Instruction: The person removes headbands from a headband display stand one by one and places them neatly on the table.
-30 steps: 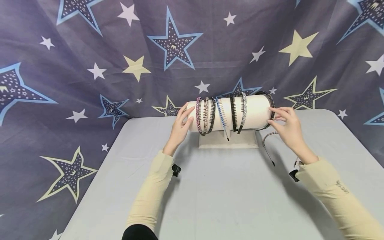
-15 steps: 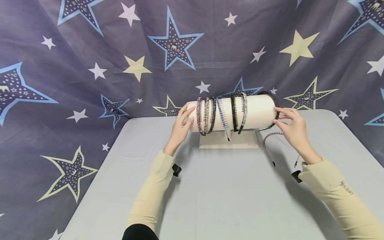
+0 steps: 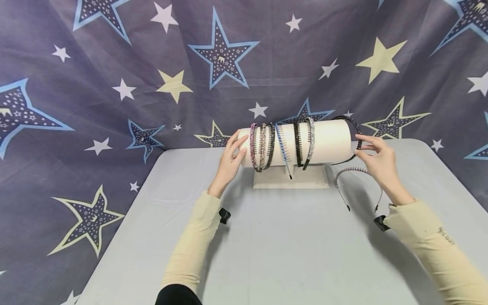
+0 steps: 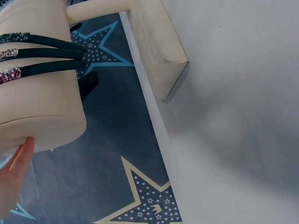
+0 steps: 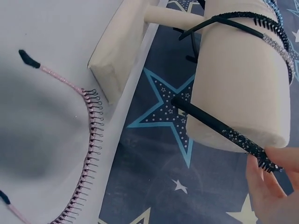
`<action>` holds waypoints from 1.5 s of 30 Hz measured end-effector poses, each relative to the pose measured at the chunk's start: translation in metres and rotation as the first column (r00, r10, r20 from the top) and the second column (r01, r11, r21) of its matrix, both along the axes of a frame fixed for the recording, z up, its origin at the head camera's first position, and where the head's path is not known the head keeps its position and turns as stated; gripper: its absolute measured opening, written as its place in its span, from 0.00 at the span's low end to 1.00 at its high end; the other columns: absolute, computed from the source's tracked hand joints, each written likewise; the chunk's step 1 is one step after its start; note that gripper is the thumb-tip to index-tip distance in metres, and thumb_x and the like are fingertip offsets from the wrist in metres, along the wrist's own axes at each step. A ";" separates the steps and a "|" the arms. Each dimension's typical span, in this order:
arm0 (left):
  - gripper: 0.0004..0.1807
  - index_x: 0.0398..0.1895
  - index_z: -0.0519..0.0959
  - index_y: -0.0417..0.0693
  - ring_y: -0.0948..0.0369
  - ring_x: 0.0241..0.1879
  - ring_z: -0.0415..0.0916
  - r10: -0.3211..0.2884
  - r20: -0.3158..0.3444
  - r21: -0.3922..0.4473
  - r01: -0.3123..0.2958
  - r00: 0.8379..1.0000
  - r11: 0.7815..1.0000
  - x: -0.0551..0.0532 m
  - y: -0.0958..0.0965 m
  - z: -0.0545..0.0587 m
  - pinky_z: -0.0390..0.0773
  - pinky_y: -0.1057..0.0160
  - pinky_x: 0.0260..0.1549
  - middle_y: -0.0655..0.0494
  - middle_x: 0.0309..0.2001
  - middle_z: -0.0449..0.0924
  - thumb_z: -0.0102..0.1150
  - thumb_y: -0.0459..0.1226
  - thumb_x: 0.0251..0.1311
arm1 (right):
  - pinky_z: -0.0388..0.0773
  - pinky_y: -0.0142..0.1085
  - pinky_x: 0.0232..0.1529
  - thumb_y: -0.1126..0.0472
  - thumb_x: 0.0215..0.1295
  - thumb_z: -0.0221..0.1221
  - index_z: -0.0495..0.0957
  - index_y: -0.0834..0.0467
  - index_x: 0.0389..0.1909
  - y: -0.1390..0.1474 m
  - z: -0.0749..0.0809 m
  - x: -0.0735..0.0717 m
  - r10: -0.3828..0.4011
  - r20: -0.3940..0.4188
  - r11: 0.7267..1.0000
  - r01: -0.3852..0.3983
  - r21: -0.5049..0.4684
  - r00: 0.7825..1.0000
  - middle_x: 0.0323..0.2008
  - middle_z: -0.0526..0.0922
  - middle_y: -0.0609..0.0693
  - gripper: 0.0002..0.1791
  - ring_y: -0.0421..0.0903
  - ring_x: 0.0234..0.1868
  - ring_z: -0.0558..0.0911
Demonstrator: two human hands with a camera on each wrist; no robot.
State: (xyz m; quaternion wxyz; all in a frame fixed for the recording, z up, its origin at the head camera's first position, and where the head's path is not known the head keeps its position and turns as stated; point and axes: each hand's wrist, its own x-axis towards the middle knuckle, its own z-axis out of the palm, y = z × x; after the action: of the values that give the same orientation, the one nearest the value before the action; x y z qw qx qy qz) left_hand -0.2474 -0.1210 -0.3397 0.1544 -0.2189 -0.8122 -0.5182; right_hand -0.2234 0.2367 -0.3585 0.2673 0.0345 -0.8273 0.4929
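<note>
A cream padded headband display stand (image 3: 331, 142) lies crosswise near the back of the table, its roll raised on a short post. My left hand (image 3: 227, 167) rests against the roll's left end; in the left wrist view its straight fingers (image 4: 22, 156) touch the end face. Between thumb and fingers my right hand (image 3: 382, 165) pinches a black, sparkly, toothed headband (image 5: 217, 127) at the right end. In the right wrist view that headband slants across the end of the roll. Several other headbands circle the roll, including a pink glittery one (image 3: 253, 148) and a blue one (image 3: 281, 142).
A thin pink headband (image 5: 89, 140) with wire teeth lies on the table just right of the stand's base (image 3: 291, 181). The pale cloth-covered table (image 3: 244, 250) reaches back to a dark star-patterned curtain (image 3: 129, 63).
My right hand has drawn the black headband rightward along the roll and past its end edge, uncovering more of the pink headband on the table. The left hand has stayed in place.
</note>
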 end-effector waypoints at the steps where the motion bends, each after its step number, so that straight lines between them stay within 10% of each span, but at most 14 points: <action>1: 0.20 0.57 0.66 0.36 0.50 0.64 0.52 0.000 -0.002 -0.001 0.000 1.000 1.000 0.000 0.000 0.000 0.68 0.51 0.54 0.45 0.66 0.50 0.44 0.29 0.61 | 0.72 0.13 0.33 0.74 0.51 0.58 0.74 0.65 0.49 0.001 0.000 -0.001 -0.003 0.001 1.000 0.003 -0.002 1.000 0.39 0.69 0.42 0.20 0.25 0.32 0.72; 45: 0.20 0.58 0.66 0.38 0.52 0.64 0.51 0.007 0.022 -0.005 -0.007 1.000 1.000 0.000 0.000 0.001 0.67 0.52 0.55 0.47 0.67 0.50 0.44 0.29 0.62 | 0.67 0.09 0.30 0.66 0.60 0.51 0.68 0.55 0.58 0.077 -0.012 0.010 -0.067 0.228 0.998 0.063 0.026 0.971 0.51 0.69 0.32 0.23 0.17 0.32 0.66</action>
State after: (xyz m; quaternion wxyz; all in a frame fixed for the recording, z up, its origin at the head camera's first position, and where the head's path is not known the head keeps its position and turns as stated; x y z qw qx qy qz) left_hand -0.2477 -0.1208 -0.3391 0.1468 -0.2105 -0.8159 -0.5182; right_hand -0.2134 0.3132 -0.3708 0.1861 -0.0470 -0.8578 0.4769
